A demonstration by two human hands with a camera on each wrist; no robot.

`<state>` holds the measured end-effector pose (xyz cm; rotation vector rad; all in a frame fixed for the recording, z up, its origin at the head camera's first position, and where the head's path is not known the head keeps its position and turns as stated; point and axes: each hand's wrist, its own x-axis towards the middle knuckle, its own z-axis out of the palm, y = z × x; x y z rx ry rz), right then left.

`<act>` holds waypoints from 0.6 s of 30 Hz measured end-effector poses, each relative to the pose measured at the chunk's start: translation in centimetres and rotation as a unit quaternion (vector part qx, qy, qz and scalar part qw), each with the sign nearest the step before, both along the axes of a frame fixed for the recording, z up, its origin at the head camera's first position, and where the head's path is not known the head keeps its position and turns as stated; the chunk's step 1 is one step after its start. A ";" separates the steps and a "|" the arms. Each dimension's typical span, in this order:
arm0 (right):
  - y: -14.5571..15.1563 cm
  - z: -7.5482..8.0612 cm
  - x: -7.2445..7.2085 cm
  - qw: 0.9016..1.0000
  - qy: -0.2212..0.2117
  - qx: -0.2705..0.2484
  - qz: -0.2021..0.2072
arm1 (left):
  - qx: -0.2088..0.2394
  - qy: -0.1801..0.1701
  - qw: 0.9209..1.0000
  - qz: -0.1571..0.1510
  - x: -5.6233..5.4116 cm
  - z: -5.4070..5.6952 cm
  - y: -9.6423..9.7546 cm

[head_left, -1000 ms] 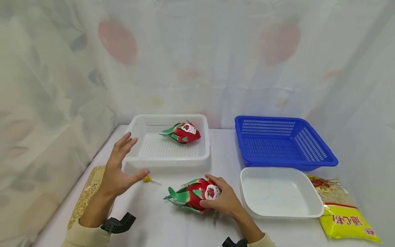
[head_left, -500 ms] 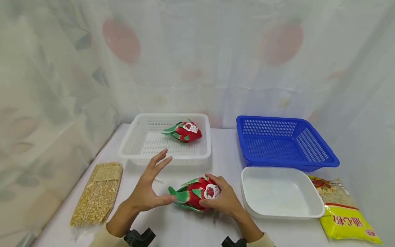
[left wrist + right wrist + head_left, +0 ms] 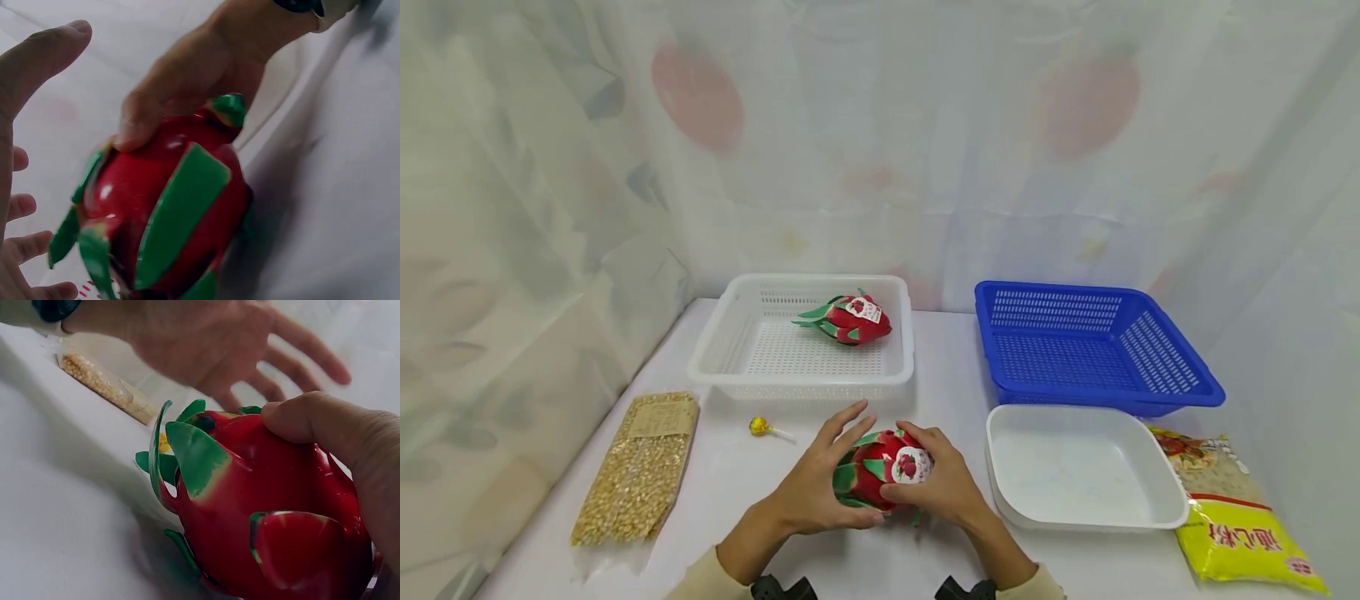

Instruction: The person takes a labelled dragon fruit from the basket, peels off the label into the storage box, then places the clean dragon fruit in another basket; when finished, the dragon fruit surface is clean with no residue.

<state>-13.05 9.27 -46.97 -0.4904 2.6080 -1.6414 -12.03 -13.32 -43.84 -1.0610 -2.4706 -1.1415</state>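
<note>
A red dragon fruit with green leaf tips and a round white sticker lies in front of the person. My right hand grips its sticker end, thumb on the near side and fingers over the far side. At the leafy end, my left hand is spread around the fruit. In the left wrist view the left fingers are apart from the fruit's skin, and the right thumb presses on it. A second dragon fruit lies in the white basket behind.
A blue basket stands at the back right, with a white tub in front of it. Right of the tub lies a yellow food packet. On the left are a bag of corn kernels and a yellow lollipop. Patterned curtains surround the table.
My left hand has moved right, from beside the white basket past the lollipop, to the leafy end of the dragon fruit. The right hand keeps its grip in nearly the same place.
</note>
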 end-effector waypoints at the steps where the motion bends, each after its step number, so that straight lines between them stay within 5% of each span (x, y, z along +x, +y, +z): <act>1: 0.0 0.0 0.0 1.000 0.001 0.000 0.000 | -0.001 -0.003 1.000 0.001 0.0 -0.3 0.1; 7: -0.2 0.0 0.0 1.000 0.006 0.004 -0.005 | -0.013 -0.008 1.000 0.021 -0.1 -1.7 0.7; 18: -0.5 0.3 0.3 1.000 0.015 0.007 -0.013 | -0.129 0.080 0.985 0.080 -0.7 -2.6 1.9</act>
